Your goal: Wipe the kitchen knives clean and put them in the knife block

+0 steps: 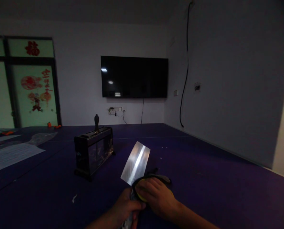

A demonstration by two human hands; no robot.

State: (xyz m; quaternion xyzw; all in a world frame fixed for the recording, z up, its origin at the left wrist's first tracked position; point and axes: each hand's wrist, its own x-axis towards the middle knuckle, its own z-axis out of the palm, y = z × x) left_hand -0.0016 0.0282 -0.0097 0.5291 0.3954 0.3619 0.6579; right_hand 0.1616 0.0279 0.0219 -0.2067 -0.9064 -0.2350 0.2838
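Observation:
In the head view, a broad, shiny cleaver (136,163) points up and away, its blade tilted to the right. My left hand (124,206) is wrapped round its handle, which looks pale and crinkled like plastic wrap. Over the lower end of the blade, my right hand (156,194) is closed on a yellow item with a black edge (142,198). Most of that item is hidden under the fingers, so its kind is unclear. Just beyond the right hand lies a dark, strap-like piece (164,178).
A black knife block (94,152) with see-through sides and one dark handle (96,122) stands left of the blade on the purple tabletop (204,190). Printed sheets (15,156) and clear plastic (42,138) lie far left. A white scrap (74,198) lies nearer.

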